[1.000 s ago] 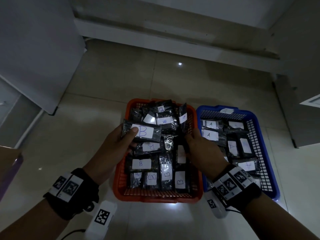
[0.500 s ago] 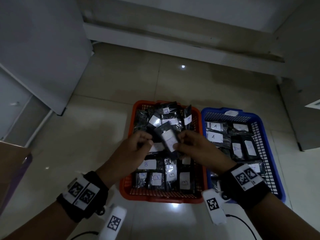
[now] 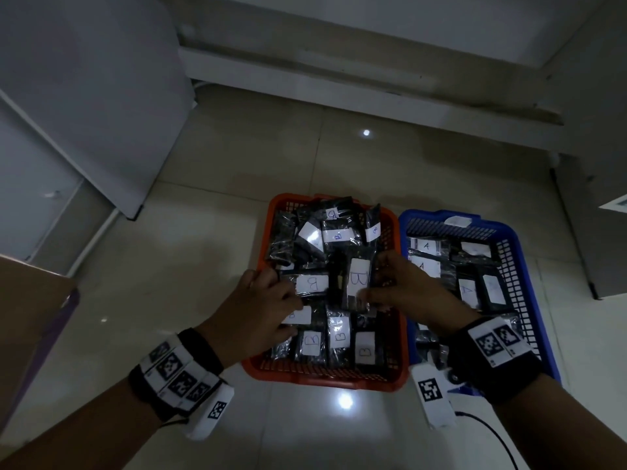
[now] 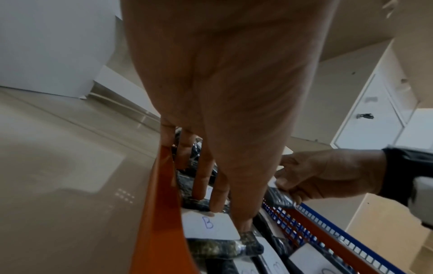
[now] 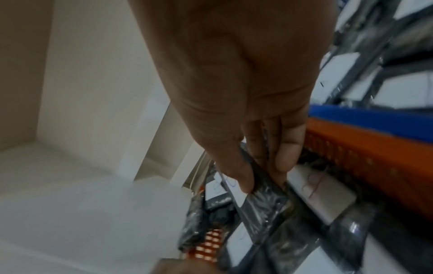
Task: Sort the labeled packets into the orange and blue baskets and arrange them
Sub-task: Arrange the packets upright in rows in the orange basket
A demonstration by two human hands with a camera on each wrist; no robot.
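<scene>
The orange basket (image 3: 325,378) holds several dark packets with white "B" labels. To its right, the blue basket (image 3: 437,215) holds packets labelled "A" (image 3: 425,246). My right hand (image 3: 383,283) pinches one "B" packet (image 3: 356,283) between thumb and fingers, lengthwise over the middle of the orange basket. The right wrist view shows that same packet (image 5: 264,187) in the pinch. My left hand (image 3: 271,300) lies with straight fingers (image 4: 220,194) on the packets at the orange basket's left side, touching a "B" label (image 4: 208,222).
Both baskets stand side by side on a pale tiled floor (image 3: 203,266). A white panel (image 3: 84,96) leans at the back left. A cardboard box (image 3: 30,300) is at the left edge, a cabinet (image 3: 597,215) is on the right, and a cable (image 3: 492,435) lies near my right wrist.
The "B" packet passed from my left hand to my right, which now holds it over the basket's middle. My left hand let go and dropped onto the packets at the left.
</scene>
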